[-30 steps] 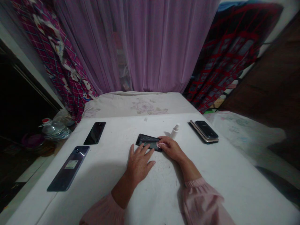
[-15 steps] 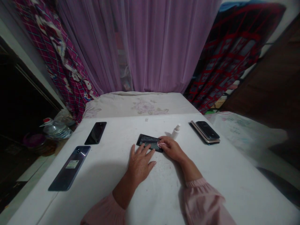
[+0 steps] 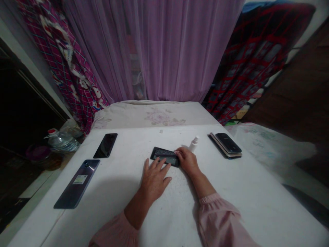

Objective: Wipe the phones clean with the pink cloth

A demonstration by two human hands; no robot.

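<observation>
Dark smartphone (image 3: 164,156) lying flat at the middle of the white counter (image 3: 128,144). Right hand (image 3: 187,162) rests on the phone's right end; whether it grips cannot be told. Left hand (image 3: 155,180) lies open and flat just below the phone, the hands near but apart. Small white spray bottle (image 3: 194,144) just beyond the right hand. Stacked phones (image 3: 226,144) farther right. Black phone (image 3: 105,145) and blue-grey phone (image 3: 76,184) well apart on the left.
</observation>
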